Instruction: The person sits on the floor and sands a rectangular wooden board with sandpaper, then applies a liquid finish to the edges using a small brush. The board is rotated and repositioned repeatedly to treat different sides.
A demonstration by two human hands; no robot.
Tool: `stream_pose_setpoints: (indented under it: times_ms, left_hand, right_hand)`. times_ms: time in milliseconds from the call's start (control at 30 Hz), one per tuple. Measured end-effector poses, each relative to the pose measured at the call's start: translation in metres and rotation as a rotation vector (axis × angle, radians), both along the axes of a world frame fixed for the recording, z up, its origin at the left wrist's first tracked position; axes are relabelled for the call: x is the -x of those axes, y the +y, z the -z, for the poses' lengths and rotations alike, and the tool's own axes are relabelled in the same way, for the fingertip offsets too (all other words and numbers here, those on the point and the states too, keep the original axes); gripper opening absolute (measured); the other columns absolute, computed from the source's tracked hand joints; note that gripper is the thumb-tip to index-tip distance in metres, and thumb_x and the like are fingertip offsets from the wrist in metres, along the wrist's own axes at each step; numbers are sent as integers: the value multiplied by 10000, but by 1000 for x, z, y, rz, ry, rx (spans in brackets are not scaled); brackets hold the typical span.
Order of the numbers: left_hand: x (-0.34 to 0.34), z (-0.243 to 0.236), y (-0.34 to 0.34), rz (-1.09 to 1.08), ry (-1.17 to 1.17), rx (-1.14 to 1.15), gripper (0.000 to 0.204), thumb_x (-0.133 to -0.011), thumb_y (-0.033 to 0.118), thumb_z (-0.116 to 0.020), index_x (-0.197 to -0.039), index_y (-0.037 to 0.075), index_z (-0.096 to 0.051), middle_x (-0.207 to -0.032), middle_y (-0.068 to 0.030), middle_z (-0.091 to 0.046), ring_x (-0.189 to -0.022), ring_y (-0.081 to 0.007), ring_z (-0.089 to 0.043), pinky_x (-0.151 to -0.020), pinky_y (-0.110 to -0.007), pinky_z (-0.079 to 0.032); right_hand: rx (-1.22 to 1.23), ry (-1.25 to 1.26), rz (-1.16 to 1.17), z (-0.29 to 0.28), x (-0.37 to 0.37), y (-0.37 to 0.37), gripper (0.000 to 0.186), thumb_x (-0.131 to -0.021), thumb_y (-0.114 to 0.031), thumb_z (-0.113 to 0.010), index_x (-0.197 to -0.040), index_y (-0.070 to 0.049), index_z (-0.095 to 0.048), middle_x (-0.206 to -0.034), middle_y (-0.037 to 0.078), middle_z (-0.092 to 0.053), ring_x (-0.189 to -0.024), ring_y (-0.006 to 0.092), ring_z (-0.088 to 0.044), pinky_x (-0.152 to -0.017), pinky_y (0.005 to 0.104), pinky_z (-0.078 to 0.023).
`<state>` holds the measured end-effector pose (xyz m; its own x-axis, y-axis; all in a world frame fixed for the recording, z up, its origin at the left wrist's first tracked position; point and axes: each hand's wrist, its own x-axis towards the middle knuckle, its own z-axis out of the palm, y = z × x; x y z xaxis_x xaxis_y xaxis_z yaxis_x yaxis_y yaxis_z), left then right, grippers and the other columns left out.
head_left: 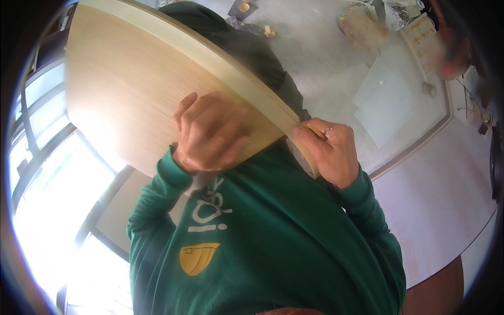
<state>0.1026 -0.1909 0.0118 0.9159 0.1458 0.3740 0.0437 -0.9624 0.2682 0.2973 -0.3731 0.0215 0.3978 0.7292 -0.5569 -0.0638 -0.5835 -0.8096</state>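
A large light wood-grain panel (131, 79) stands tilted across the upper left, its long pale edge running down toward my right hand. My left hand (212, 131) is over the panel's face near its lower corner, back of the hand showing, fingers bent and apart, somewhat blurred. At the end of the long edge, my right hand (331, 152) is closed, its thumb pressed on a thin, wood-coloured strip (304, 155) that bends down below the corner. A narrow yellowish piece (316, 130) shows between its fingers; its kind is unclear.
Dusty grey floor (310, 58) lies beyond the panel, with a pale flat sheet (386, 100) on it. Small scraps (269, 31) and a brown-stained round object (362, 26) lie farther off. A pale surface (436, 194) spreads at right. Bright windows (58, 205) are at left.
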Motion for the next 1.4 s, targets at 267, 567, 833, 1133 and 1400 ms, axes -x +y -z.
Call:
stream_pose_setpoints:
  times_ms: [267,567,833,1133,1400]
  left_hand:
    - [-3,1,-16,-129,-12,74,644,-703,421,-819,-1162,0,-654,-1142,-193,-585,-1094,-418,-572,-969,-549,-409]
    - [-29,12,-48,-372,-75,196,752,-616,402,-891,-1189,56,-548,-1258,-188,-460,-1272,-426,-430,-1036,-602,-301]
    - [-31,4,-59,-397,-131,258,798,-560,341,-938,-1176,39,-529,-1261,-193,-453,-1249,-453,-440,-1017,-600,-349]
    - [1,10,-55,-177,-29,154,874,-640,463,-881,-1341,59,-549,-1377,-225,-411,-1236,-474,-464,-1046,-610,-338]
    - [-4,1,-56,-236,201,96,826,-773,720,-651,-1361,144,-584,-1459,-237,-353,-1350,-473,-356,-1113,-624,-229]
  right_hand:
    - [-13,87,23,-19,-1,-6,194,-925,-167,-657,-920,17,-716,-613,63,-615,-576,57,-527,-528,252,-422]
    - [21,117,8,-31,-22,-1,239,-924,-205,-666,-896,25,-721,-612,16,-584,-592,54,-480,-534,246,-387]
    - [-31,123,13,-24,-6,-9,242,-923,-221,-668,-909,14,-723,-625,20,-585,-610,51,-471,-548,247,-394]
    - [-78,-85,-43,-9,4,-12,237,-912,-227,-674,-910,5,-720,-606,92,-599,-533,105,-482,-516,291,-412]
    - [-95,-127,-78,-5,5,-10,235,-907,-220,-676,-890,12,-705,-618,118,-610,-506,149,-509,-503,296,-410]
